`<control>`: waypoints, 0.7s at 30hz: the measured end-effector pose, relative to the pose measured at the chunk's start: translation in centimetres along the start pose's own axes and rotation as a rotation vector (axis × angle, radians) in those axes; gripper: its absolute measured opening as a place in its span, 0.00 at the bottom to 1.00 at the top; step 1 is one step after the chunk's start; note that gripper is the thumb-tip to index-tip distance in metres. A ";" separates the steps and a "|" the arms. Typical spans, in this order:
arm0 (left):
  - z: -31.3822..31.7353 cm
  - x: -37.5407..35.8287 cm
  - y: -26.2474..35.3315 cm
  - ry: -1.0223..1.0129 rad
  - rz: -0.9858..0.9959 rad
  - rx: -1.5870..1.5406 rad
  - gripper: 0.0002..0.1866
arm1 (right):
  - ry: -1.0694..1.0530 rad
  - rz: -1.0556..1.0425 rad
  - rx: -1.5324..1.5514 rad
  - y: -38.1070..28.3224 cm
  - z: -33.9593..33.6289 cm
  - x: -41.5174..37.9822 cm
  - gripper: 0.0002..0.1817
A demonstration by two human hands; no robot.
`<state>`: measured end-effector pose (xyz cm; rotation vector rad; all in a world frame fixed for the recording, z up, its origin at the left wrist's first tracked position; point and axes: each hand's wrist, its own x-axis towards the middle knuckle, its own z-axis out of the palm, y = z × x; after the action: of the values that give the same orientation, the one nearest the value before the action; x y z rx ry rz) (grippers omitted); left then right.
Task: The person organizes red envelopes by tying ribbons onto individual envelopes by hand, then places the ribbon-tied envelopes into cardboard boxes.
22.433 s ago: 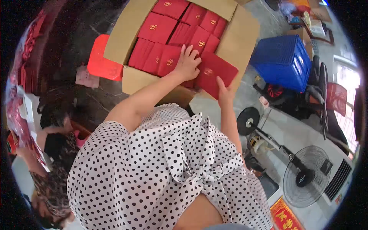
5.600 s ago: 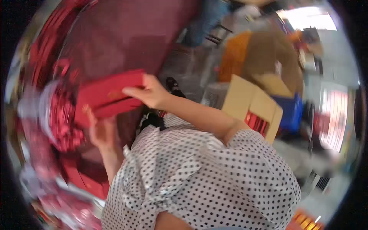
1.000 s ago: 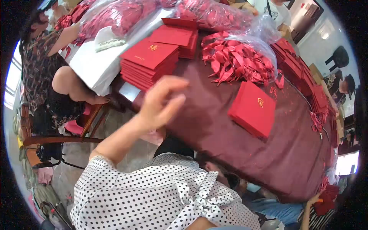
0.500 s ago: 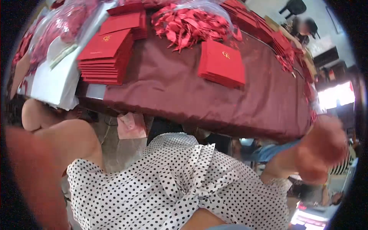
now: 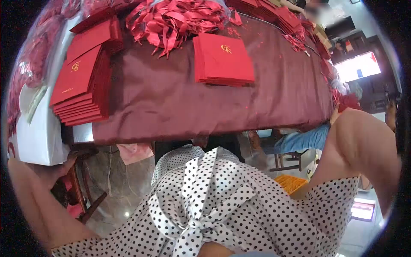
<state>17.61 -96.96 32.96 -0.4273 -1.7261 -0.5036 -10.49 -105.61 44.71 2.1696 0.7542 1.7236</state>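
Observation:
Both of my hands are outside the frame; only my bare arms show. My left arm [image 5: 47,210] runs from the polka-dot sleeve up to the lower left edge, beside a white plastic-wrapped pack [image 5: 40,137]. On the right, my right arm [image 5: 355,145] is bent, its elbow near the table's right end. Ahead of me lies a neat stack of red cards or envelopes with a gold emblem [image 5: 224,60]. A taller stack of the same red pieces [image 5: 79,85] stands at the left. Between and behind them sits a heap of red ribbons [image 5: 175,23] partly in clear plastic.
A dark red cloth [image 5: 171,107] covers the table. Bagged red material [image 5: 40,55] lies along the left edge. More red stacks [image 5: 289,19] stand at the far right. Under the table are a yellow crate [image 5: 291,183] and another person's jeans-clad leg [image 5: 302,139].
The view has turned, so the table's contents sit further left. My arms have swung: the left is lower and straighter, and the right, blurred before, shows its bent elbow more clearly. The stacks stay put.

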 end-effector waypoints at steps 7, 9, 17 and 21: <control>0.7 1.2 -0.6 -0.020 -0.050 -0.029 0.11 | 0.003 0.018 0.014 1.1 -1.5 -0.5 0.34; 1.1 1.6 -0.8 -0.013 -0.075 -0.026 0.11 | 0.003 0.028 0.014 1.4 -2.2 -0.6 0.33; 3.0 3.3 -1.7 -0.024 -0.144 -0.045 0.11 | 0.019 0.052 0.070 2.4 -4.6 -2.4 0.31; 3.8 4.7 -2.5 -0.025 -0.181 -0.076 0.11 | 0.041 0.059 0.141 4.3 -6.5 -4.3 0.30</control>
<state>12.17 -96.89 36.57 -0.3341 -1.7834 -0.6987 -16.41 -112.23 45.06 2.2767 0.8544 1.7992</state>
